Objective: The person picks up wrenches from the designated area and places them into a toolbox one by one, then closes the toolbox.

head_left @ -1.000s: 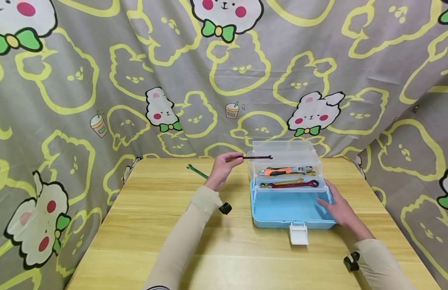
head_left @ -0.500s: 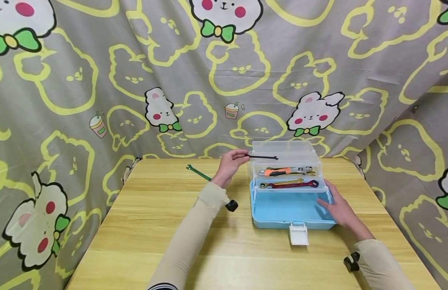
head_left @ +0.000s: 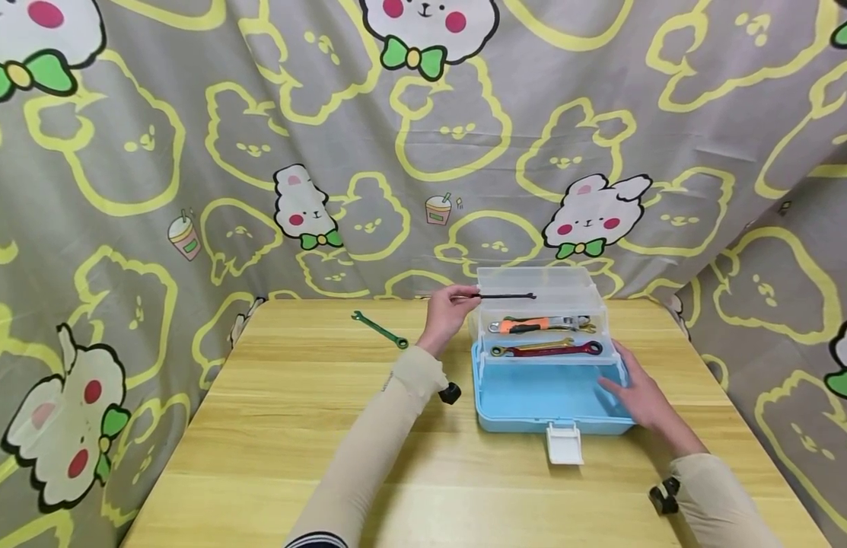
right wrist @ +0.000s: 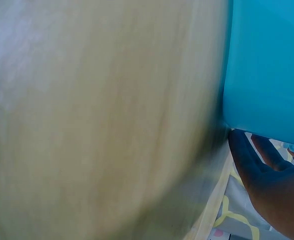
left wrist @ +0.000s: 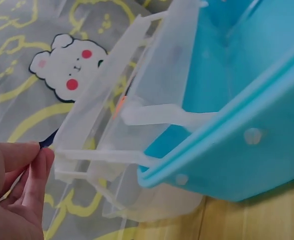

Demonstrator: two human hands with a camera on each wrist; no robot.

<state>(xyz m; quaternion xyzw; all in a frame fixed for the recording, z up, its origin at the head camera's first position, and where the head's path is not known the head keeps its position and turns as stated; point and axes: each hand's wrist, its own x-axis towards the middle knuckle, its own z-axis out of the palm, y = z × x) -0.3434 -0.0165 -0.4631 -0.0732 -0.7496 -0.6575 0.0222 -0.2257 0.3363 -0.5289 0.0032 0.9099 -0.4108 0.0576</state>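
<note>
My left hand (head_left: 449, 316) pinches a thin dark wrench (head_left: 508, 296) by its left end, between thumb and fingers. The wrench lies level across the top clear tray (head_left: 574, 301) of a light blue toolbox (head_left: 512, 423). In the left wrist view only a short dark piece of the wrench (left wrist: 48, 139) shows at the fingertips, beside the tray's end. My right hand (head_left: 647, 396) holds the toolbox's right side, thumb over the wall and fingers along the outside. A red wrench (head_left: 553, 349) and a gold wrench (head_left: 533, 345) lie in the lowest tray.
A green wrench (head_left: 380, 330) lies on the wooden table (head_left: 293, 426) left of the toolbox. The middle tray holds an orange-and-black-handled tool (head_left: 522, 326) among other tools. A white latch (head_left: 565, 445) hangs at the front. A patterned curtain (head_left: 368, 152) stands behind the table.
My left hand has moved right with the dark wrench, bringing it further over the top tray. More of the green wrench shows now. My right hand stays at the toolbox's side.
</note>
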